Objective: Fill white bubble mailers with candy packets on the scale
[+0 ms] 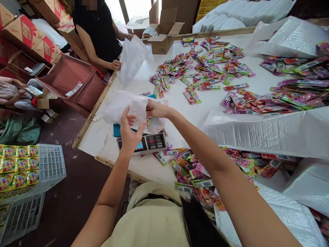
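A translucent bubble-wrap bag (117,108) is held over a digital scale (155,140) at the table's near left corner. My left hand (130,132) is against the bag's near side, its fingers and thumb spread apart. At the bag's right edge, my right hand (155,109) has its fingers curled in a grip, the tips partly hidden by the plastic. Below that hand lies a clear printed plastic packet (156,125) on the scale. The scale's lit display is partly covered by my left hand.
Colourful snack sachets (205,68) lie heaped across the white table (177,99), with more beside my right forearm. Large bubble-wrap sheets (267,130) cover the right side. Opposite, a co-worker (99,41) holds another plastic bag (133,58) near an open carton (163,37). Crates (52,161) stand at left.
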`<state>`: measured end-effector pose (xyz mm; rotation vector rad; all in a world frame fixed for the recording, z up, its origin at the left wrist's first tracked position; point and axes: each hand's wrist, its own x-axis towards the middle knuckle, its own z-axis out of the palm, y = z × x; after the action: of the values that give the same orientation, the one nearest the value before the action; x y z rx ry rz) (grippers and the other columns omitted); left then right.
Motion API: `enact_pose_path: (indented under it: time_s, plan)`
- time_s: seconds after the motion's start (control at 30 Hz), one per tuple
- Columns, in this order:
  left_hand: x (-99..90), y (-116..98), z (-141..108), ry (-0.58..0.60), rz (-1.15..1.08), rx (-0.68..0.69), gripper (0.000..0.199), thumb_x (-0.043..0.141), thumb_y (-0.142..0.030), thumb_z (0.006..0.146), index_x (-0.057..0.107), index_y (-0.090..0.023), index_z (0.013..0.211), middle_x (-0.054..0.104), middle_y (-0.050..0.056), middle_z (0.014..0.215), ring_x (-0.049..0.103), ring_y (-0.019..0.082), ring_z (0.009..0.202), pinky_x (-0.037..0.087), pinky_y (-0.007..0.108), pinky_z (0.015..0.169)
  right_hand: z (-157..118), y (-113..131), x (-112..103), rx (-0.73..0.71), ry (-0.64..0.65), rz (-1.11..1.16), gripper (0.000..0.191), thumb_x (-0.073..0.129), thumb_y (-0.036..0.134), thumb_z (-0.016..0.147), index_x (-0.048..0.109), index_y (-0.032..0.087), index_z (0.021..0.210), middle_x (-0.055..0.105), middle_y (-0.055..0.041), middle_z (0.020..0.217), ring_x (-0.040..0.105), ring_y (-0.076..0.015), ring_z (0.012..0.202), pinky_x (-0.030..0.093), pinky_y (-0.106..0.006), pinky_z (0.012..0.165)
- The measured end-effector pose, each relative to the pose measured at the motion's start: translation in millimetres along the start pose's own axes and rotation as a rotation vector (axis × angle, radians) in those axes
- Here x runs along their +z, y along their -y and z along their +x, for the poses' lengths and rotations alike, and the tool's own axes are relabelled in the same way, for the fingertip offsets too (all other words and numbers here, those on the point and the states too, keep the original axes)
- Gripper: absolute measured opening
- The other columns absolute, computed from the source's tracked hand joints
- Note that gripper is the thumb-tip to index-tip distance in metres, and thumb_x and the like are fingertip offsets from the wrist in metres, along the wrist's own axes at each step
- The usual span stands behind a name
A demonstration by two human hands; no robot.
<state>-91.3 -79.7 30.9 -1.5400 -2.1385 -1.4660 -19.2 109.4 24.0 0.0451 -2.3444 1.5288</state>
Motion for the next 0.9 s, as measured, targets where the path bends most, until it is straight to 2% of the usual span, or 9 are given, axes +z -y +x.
enact_pose_path:
  time_s: [0.1,0.13,0.2,0.3,0.37,0.5,0.6,0.73,0.9]
  plan:
    - [-25.0,0,5,-0.078,-0.052,-0.065,0.063,0.072,-0.04,0.088,0.046,-0.025,0.144,0.065,0.005,0.106,0.058,0.015,0.085,0.05,0.028,0.074,-65,1,-17,0.067,-0.083,0.037,0.064,0.059,0.031,0.087,0.048,0.021,0.149,0.056,-0.0108,0.149,0.053,-0.0264,0.137,0.046,-0.048,0.114]
    - [-34.5,2,6,-0.111,-0.067,-0.091,0.061,0.072,-0.04,0.088,0.047,-0.025,0.142,0.064,0.005,0.106,0.059,0.014,0.085,0.05,0.026,0.073,-92,2,-20,0.13,-0.129,0.039,0.06,0.057,0.035,0.091,0.048,0.022,0.149,0.055,-0.011,0.151,0.054,-0.0258,0.136,0.046,-0.049,0.114]
    - [-52.4,8,4,-0.179,-0.076,-0.147,0.059,0.073,-0.039,0.087,0.049,-0.025,0.14,0.064,0.004,0.104,0.058,0.013,0.084,0.049,0.024,0.071,-145,5,-20,0.296,-0.162,-0.008,0.053,0.056,0.041,0.093,0.053,0.021,0.142,0.064,-0.0125,0.139,0.062,-0.026,0.126,0.052,-0.048,0.107]
    - [-70.0,16,-3,-0.249,-0.053,-0.231,0.057,0.074,-0.041,0.086,0.052,-0.024,0.136,0.064,0.004,0.101,0.057,0.012,0.081,0.048,0.022,0.066,-208,10,-1,0.567,-0.034,-0.222,0.043,0.054,0.03,0.091,0.062,0.018,0.131,0.069,-0.0144,0.129,0.067,-0.0268,0.117,0.053,-0.046,0.102]
    - [-73.5,18,-9,-0.264,-0.045,-0.267,0.056,0.073,-0.041,0.085,0.053,-0.023,0.134,0.064,0.004,0.1,0.057,0.012,0.079,0.047,0.022,0.065,-232,14,22,0.691,0.11,-0.386,0.048,0.053,0.019,0.086,0.061,0.014,0.134,0.068,-0.0171,0.13,0.066,-0.0284,0.117,0.051,-0.045,0.103]
    - [-67.9,14,-13,-0.252,-0.069,-0.276,0.053,0.073,-0.042,0.086,0.054,-0.023,0.132,0.065,0.004,0.099,0.058,0.012,0.08,0.048,0.021,0.066,-247,21,66,0.774,0.304,-0.632,0.074,0.062,0.015,0.079,0.047,0.013,0.152,0.061,-0.0211,0.138,0.063,-0.0342,0.122,0.05,-0.045,0.1]
    - [-63.2,8,-11,-0.227,-0.089,-0.261,0.052,0.073,-0.042,0.087,0.055,-0.023,0.131,0.065,0.004,0.1,0.059,0.012,0.08,0.048,0.021,0.066,-248,22,82,0.789,0.39,-0.72,0.091,0.068,0.014,0.074,0.037,0.017,0.159,0.059,-0.0216,0.141,0.061,-0.036,0.125,0.047,-0.047,0.103]
    - [-63.3,6,-9,-0.226,-0.105,-0.238,0.05,0.074,-0.039,0.087,0.056,-0.023,0.13,0.066,0.004,0.1,0.059,0.012,0.081,0.048,0.021,0.066,-246,23,84,0.813,0.467,-0.77,0.084,0.064,0.011,0.078,0.04,0.016,0.159,0.061,-0.0211,0.136,0.061,-0.0351,0.125,0.044,-0.046,0.105]
    - [-66.0,9,-10,-0.238,-0.113,-0.227,0.047,0.074,-0.038,0.086,0.057,-0.023,0.128,0.065,0.004,0.1,0.059,0.011,0.08,0.048,0.021,0.068,-244,23,79,0.809,0.461,-0.737,0.073,0.06,0.013,0.081,0.047,0.013,0.153,0.059,-0.0208,0.14,0.06,-0.0344,0.126,0.044,-0.046,0.104]
